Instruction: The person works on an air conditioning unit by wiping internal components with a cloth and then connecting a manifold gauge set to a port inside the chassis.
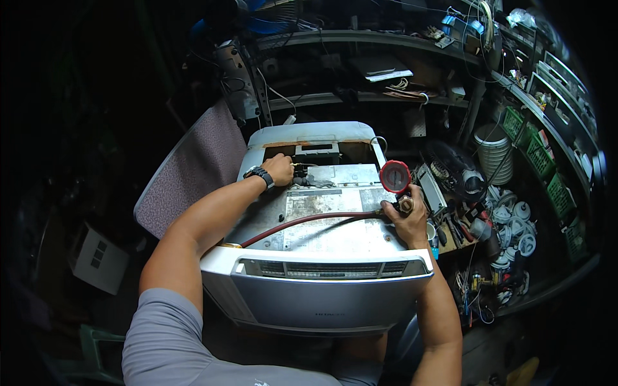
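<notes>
Grey-white air conditioner casing (322, 296) sits nearest. Across its top runs a red hose (309, 220) (likely flexible, best held at its brass end). Right hand (407, 222) grips that fitting below a red gauge (394, 176); farther back, left hand (279, 168) pinches a valve, arm outstretched.

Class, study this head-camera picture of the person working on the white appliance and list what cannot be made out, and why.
- Head view: the fitting at the left hand is covered by its fingers.
- Head view: the red gauge dial is too small to read.
- Head view: the valve under the gauge is partly wrapped by the right hand.
- Head view: the red hose near end passes behind the left forearm.
</notes>
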